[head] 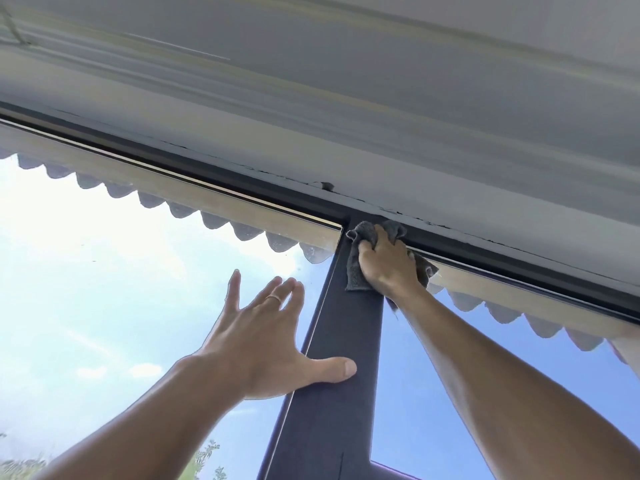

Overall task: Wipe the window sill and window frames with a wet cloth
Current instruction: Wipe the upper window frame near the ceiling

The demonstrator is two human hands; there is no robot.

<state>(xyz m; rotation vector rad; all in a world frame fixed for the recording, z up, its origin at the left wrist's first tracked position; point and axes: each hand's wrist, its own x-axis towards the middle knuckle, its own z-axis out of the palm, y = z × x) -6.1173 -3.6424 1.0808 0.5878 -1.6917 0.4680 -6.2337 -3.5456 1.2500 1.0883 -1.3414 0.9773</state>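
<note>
Right hand bunched around a dark grey crumpled cloth, pressing it on the top of the dark upright metal window frame post. Left hand spread wide lower down, fingers on the glass pane, thumb across the post.

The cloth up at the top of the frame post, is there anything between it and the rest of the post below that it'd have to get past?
Yes. The left hand spreads open lower down, its thumb lying across the dark post, below the cloth gripped by the right hand.
</note>
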